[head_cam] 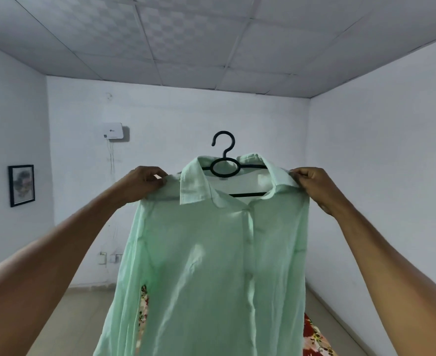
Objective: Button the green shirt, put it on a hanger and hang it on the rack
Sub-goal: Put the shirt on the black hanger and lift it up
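The pale green shirt [211, 253] hangs in the air in front of me, its front placket buttoned and facing me. A black plastic hanger [223, 160] sits inside the collar, with its hook sticking up above the shirt. My left hand [142, 182] pinches the shirt's left shoulder. At the right shoulder, beside the collar, my right hand [314, 187] pinches the fabric. Both arms are raised and stretched forward. No rack is in view.
A floral fabric [314, 337] shows behind the shirt's lower edge. On the back wall hangs a white box [113, 131] with cables running down to sockets [110, 258]. A framed picture [21, 185] hangs on the left wall. The floor is pale tile.
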